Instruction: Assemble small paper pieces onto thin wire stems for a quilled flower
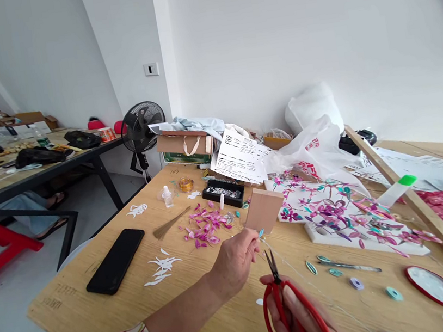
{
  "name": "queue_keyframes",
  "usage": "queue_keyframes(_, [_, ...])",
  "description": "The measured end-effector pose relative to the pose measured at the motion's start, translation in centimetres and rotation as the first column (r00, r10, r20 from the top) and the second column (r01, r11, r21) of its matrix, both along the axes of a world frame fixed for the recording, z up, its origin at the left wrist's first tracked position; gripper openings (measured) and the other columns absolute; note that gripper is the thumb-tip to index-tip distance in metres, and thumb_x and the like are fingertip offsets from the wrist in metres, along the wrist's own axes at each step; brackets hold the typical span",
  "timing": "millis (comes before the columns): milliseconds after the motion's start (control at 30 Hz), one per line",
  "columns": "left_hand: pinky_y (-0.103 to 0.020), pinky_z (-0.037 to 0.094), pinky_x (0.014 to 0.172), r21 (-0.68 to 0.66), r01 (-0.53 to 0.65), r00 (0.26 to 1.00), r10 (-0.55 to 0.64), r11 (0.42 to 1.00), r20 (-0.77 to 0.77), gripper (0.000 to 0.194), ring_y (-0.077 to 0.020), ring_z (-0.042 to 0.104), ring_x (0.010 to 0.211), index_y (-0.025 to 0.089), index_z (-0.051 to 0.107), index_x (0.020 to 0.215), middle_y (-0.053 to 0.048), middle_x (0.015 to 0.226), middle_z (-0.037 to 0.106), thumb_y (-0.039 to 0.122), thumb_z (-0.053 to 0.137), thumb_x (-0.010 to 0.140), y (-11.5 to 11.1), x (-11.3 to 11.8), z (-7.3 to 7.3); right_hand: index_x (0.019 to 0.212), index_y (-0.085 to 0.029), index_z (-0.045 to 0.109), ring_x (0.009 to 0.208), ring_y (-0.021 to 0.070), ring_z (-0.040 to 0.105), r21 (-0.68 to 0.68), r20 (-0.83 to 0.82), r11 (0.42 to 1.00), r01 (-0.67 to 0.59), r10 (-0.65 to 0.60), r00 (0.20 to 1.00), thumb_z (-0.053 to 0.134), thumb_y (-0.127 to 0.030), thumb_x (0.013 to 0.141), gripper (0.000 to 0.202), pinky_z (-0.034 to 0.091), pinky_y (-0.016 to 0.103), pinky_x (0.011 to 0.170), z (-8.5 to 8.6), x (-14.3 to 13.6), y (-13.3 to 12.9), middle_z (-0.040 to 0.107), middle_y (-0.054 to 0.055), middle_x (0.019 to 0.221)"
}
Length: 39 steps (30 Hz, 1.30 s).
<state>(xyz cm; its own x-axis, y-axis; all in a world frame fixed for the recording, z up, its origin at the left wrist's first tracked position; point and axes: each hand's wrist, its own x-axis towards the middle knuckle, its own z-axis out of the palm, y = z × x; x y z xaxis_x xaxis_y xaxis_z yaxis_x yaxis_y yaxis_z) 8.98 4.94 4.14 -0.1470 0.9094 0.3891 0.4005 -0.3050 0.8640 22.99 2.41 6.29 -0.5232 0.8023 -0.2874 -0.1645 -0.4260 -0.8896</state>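
My left hand (233, 260) is closed in a pinch on a small blue leaf-shaped piece (261, 233). A thin pale thread (303, 275) runs from near it down to the right across the table. Below, my right hand (301, 308) grips a pair of red-handled scissors (277, 284), its dark blades pointing up toward the thread and slightly parted. Just beyond my left hand stands a tilted wooden block (264, 209). Pink petals (205, 226) lie scattered behind my left hand, and several green-edged leaf pieces (311, 267) rest to the right.
A black phone (115, 261) and white paper cutouts (163, 266) lie on the left. Purple flower sprays (335, 216) cover white foam at right, beside a long wooden bar (411, 199), thread spools (393, 293) and a red-rimmed oval dish (438, 287). A black tray (223, 192) sits farther back.
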Motion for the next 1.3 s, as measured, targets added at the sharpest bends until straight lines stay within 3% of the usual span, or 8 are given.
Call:
queue_keyframes(133, [-0.017,0.035,0.055,-0.029,-0.022,0.997,0.020,0.999,-0.068,0.017,-0.0070,0.045,0.055,0.019,0.045,0.080,0.003,0.065,0.048,0.024,0.030,0.085,0.0,-0.1,-0.4,0.100,-0.017,0.051,0.035,0.0075,0.043,-0.055,-0.062,0.996,-0.068,0.065,0.996,0.052,-0.048,0.074,0.040,0.033,0.020,0.036,0.0,-0.3,0.9,0.050,-0.005,0.049])
queue_keyframes(333, [-0.018,0.034,0.054,-0.036,-0.057,0.985,0.050,0.998,-0.163,0.017,-0.0077,0.045,0.055,0.019,0.048,0.081,0.003,0.061,0.046,0.023,0.032,0.085,0.0,-0.3,-0.7,0.091,-0.017,0.053,0.038,0.0068,0.043,-0.089,-0.033,0.992,-0.085,0.082,0.996,0.053,-0.048,0.074,0.036,0.036,0.019,0.036,1.0,-1.0,1.5,0.052,-0.003,0.056])
queue_keyframes(700, [-0.017,0.034,0.053,0.074,-0.044,0.971,0.060,0.996,-0.233,0.016,-0.0077,0.044,0.057,0.017,0.047,0.080,0.002,0.063,0.048,0.016,0.032,0.083,-0.2,-0.4,-0.8,0.085,-0.017,0.054,0.038,0.0070,0.043,-0.045,0.049,0.996,-0.074,0.076,0.996,0.053,-0.048,0.074,0.033,0.032,0.018,0.036,2.1,-1.7,1.8,0.049,-0.004,0.051])
queue_keyframes(1033, [-0.017,0.033,0.053,0.027,-0.025,0.983,0.030,0.999,-0.183,0.016,-0.0077,0.042,0.056,0.017,0.047,0.080,0.002,0.063,0.047,0.019,0.032,0.084,-0.3,-0.4,-0.8,0.087,-0.016,0.052,0.036,0.0069,0.038,0.060,0.057,0.993,-0.098,0.095,0.994,0.051,-0.046,0.076,0.032,0.030,0.019,0.037,1.5,-2.0,1.9,0.046,-0.006,0.048])
queue_keyframes(1167, [-0.017,0.033,0.054,-0.004,-0.018,0.988,0.017,1.000,-0.156,0.015,-0.0074,0.042,0.056,0.017,0.046,0.079,0.003,0.062,0.046,0.020,0.032,0.084,-0.4,-0.3,-0.8,0.074,-0.017,0.050,0.037,0.0065,0.036,0.143,0.073,0.985,-0.099,0.089,0.993,0.046,-0.045,0.079,0.029,0.031,0.019,0.038,1.2,-2.1,1.7,0.046,-0.005,0.047])
queue_keyframes(1300, [-0.017,0.033,0.053,-0.040,-0.019,0.993,0.014,0.999,-0.119,0.017,-0.0072,0.041,0.055,0.017,0.046,0.078,0.003,0.061,0.045,0.022,0.032,0.084,-0.4,-0.1,-0.8,0.055,-0.018,0.042,0.037,0.0065,0.037,0.208,0.130,0.970,-0.123,0.097,0.987,0.043,-0.047,0.080,0.039,0.032,0.019,0.040,1.2,-2.1,1.6,0.044,-0.005,0.042])
